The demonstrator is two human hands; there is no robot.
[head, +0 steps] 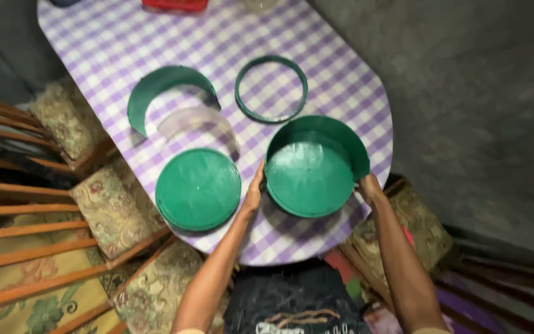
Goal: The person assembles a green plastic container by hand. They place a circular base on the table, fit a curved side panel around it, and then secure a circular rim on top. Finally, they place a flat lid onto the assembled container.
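A round green container (pixel 311 176) with a curved wall rising at its far side rests on the purple checked tablecloth (pixel 125 43). My left hand (pixel 254 188) presses its left rim and my right hand (pixel 368 187) grips its right rim. A flat green round lid (pixel 198 188) lies just left of my left hand. Farther off lie a green ring (pixel 271 89), a curved green wall piece (pixel 159 89) and a clear curved plastic strip (pixel 196 119).
The oval table's near edge (pixel 267 256) is close to my body. Wooden chairs with patterned cushions (pixel 103 207) stand at the left and another cushion (pixel 412 232) at the right. A red object (pixel 174 5) sits at the far table edge. Grey floor (pixel 483 105) lies to the right.
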